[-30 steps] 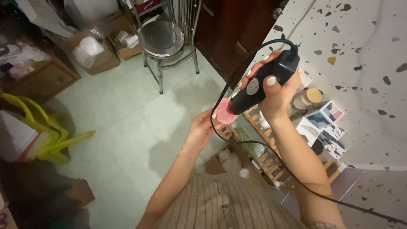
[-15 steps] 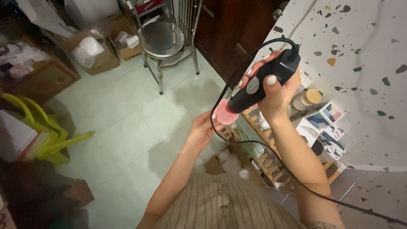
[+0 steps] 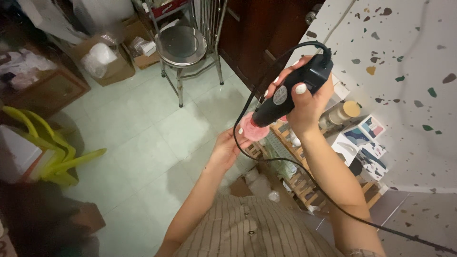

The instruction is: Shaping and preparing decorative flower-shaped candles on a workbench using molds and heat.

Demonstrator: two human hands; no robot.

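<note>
Both hands are busy above the pale green tiled floor (image 3: 143, 138): the right hand (image 3: 304, 100) is clenched around a black corded handheld rotary tool (image 3: 290, 90), its tip pressed to a small round pink disc (image 3: 253, 130) that the left hand (image 3: 228, 147) pinches from below. Work on the disc looks underway, not finished; a round metal stool (image 3: 181, 45) stands well beyond the disc
</note>
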